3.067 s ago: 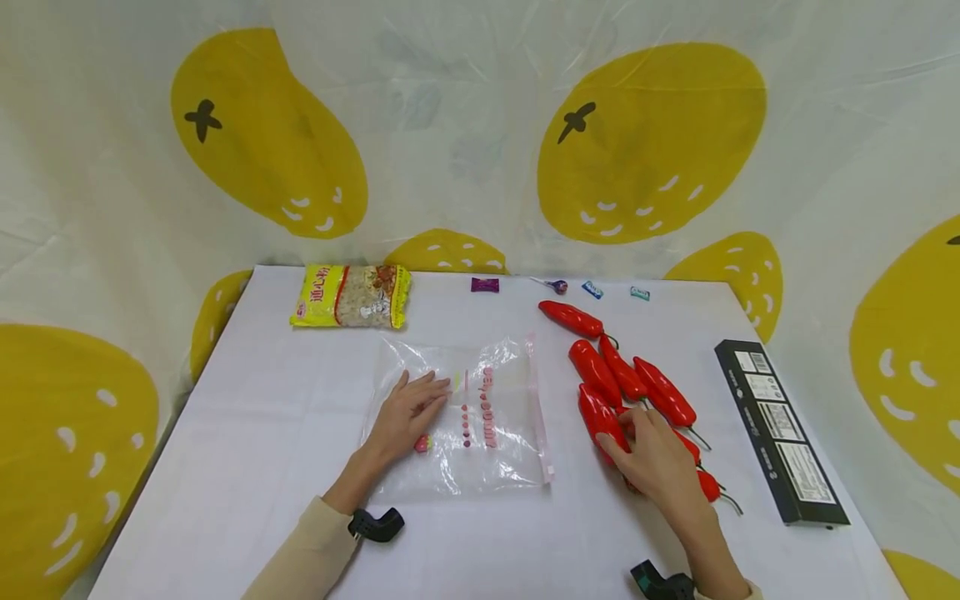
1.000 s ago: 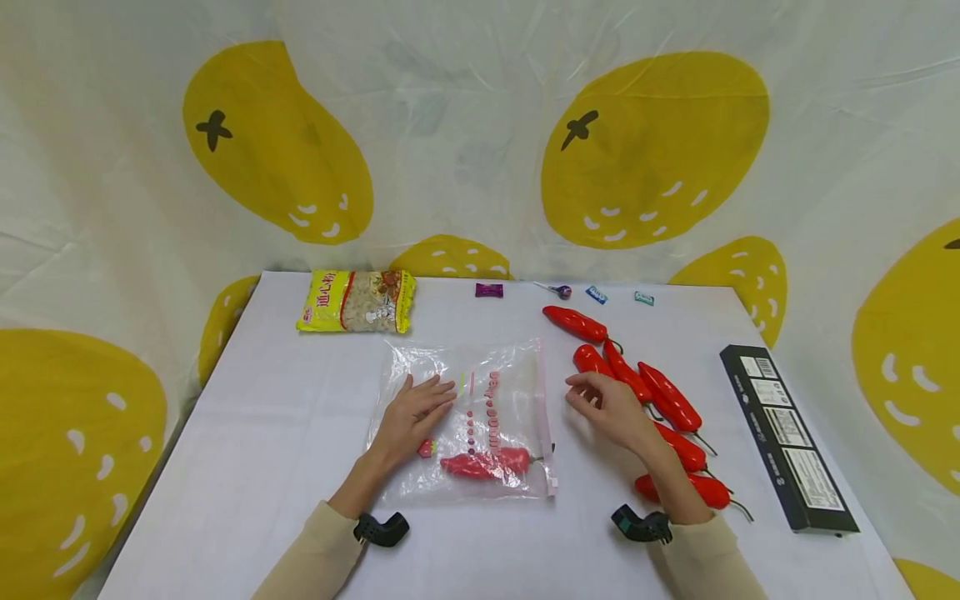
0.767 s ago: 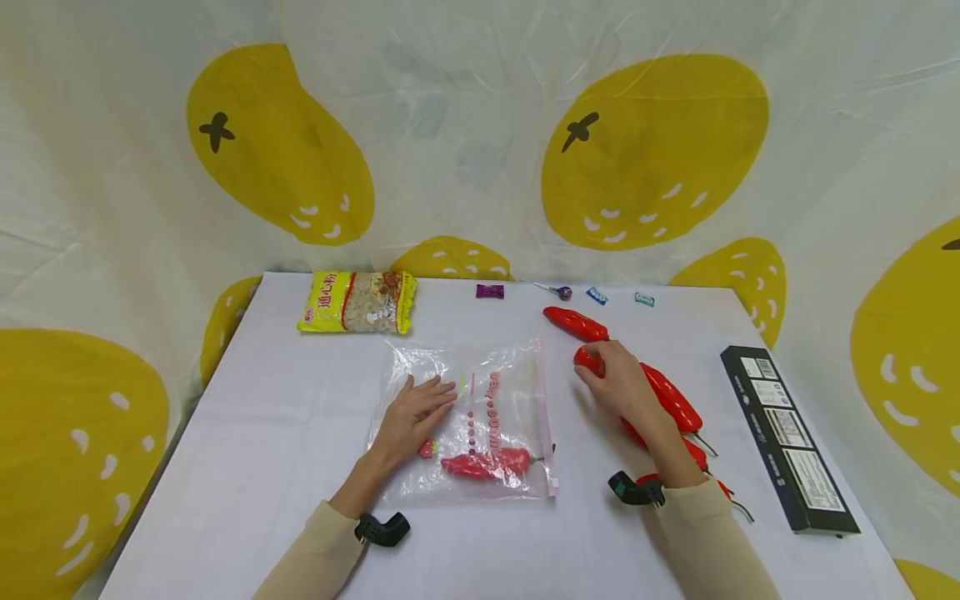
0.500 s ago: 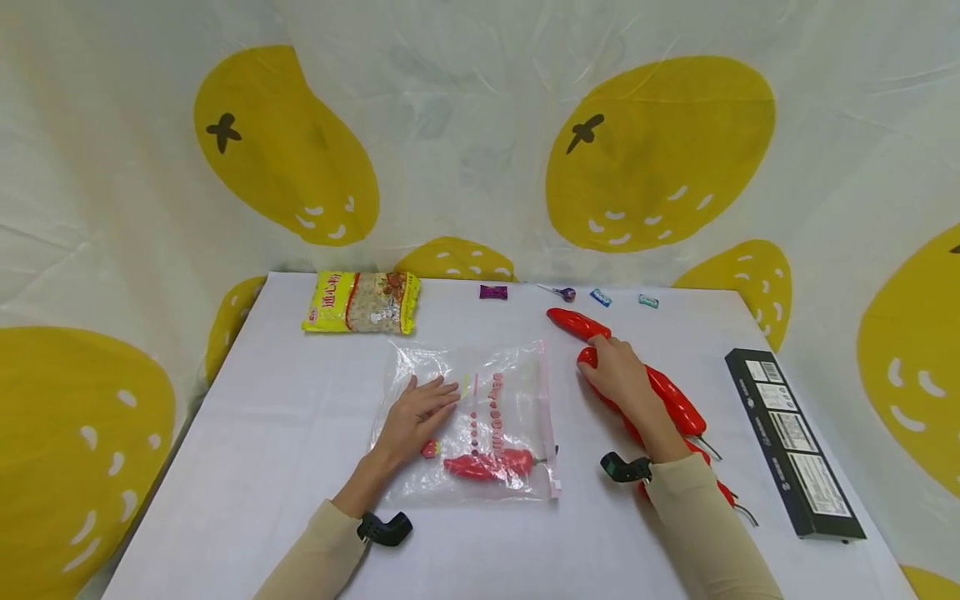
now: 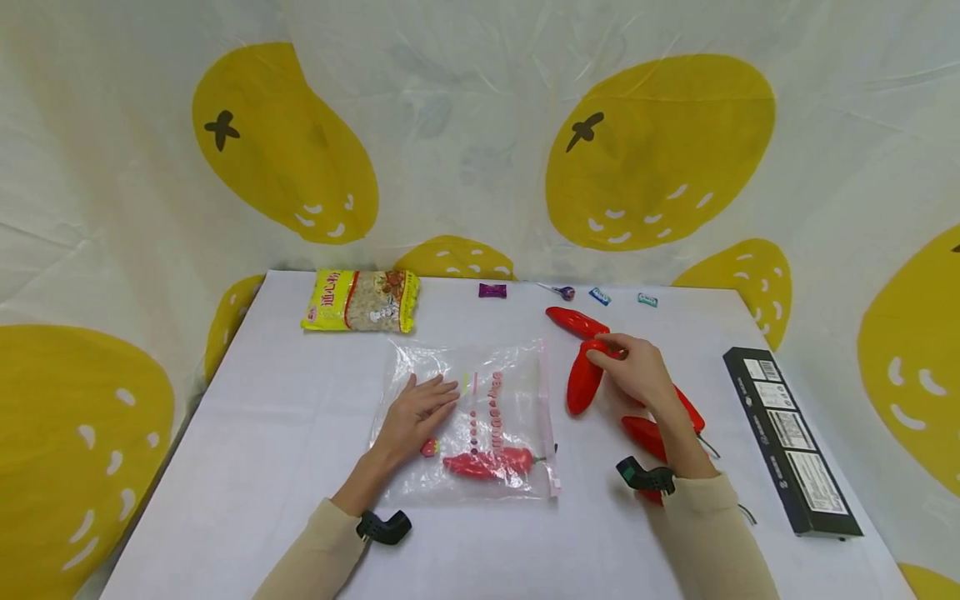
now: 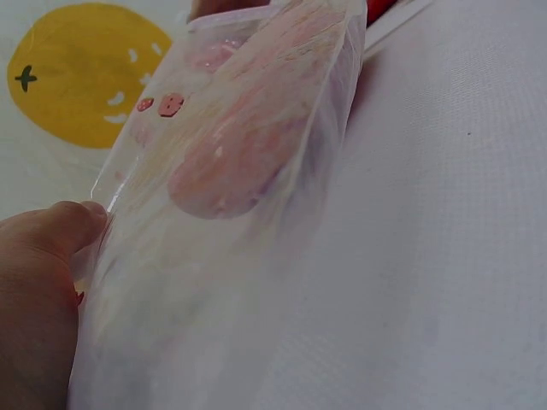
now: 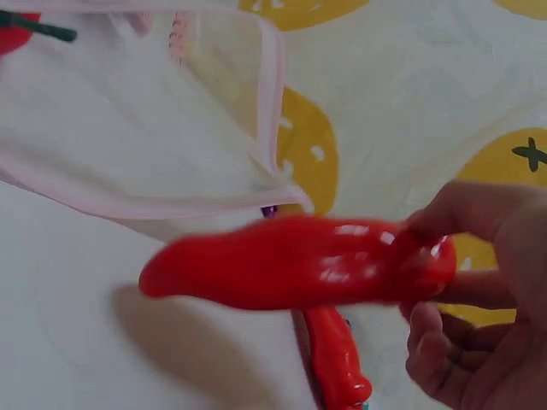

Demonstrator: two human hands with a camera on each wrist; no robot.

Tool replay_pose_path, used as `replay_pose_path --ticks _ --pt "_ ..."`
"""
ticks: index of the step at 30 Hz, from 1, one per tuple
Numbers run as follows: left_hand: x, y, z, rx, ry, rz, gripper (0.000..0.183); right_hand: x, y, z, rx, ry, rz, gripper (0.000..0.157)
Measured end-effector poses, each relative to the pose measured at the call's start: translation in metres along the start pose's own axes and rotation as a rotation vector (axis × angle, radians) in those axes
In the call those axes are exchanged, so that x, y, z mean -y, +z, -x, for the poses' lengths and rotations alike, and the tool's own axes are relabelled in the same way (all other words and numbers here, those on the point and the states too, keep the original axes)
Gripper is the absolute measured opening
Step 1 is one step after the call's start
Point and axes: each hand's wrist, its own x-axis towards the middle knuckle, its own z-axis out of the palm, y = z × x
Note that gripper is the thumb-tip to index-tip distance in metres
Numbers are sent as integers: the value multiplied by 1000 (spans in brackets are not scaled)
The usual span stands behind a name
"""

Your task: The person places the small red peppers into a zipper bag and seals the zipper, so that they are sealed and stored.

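My left hand (image 5: 411,417) lies with fingers stretched out on a clear plastic zip bag (image 5: 517,400). A red chili pepper (image 5: 487,465) shows through the film near the bag's front, its stem poking out at the pink-edged opening. In the left wrist view, the thumb (image 6: 51,243) is at the edge of the bag (image 6: 214,333). Right of the bag, my right hand (image 5: 639,368) pinches another chili pepper (image 5: 584,383) by its stem end, tip pointing toward me. The right wrist view shows this pepper (image 7: 282,263) raised, its shadow on the table below.
Several more chili peppers lie about the right hand, including one behind (image 5: 574,321) and one in front (image 5: 645,435). A black box (image 5: 791,442) stands far right. Along the back lie a yellow pasta packet (image 5: 363,302), a purple candy (image 5: 492,291), a lollipop (image 5: 566,293) and small wrapped candies (image 5: 600,297).
One chili pepper has gone into the bag. My right hand then moved back to the peppers, took hold of another and swung its tip toward me. My left hand has stayed on the bag.
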Motion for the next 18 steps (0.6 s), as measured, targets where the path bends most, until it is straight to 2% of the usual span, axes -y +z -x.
replay_pose_path --ticks 6,10,14,18 --pt "-1 0 -1 -9 18 -4 26 -10 10 18 -30 60 -212 66" --pt "-1 0 -1 -8 11 -2 26 -12 25 29 -3 57 -271 60" --pt "-2 0 0 1 -1 0 26 -14 46 38 99 -4 -244 49" --pt "-2 0 0 -6 9 -2 25 -12 65 44 215 -98 -149 42"
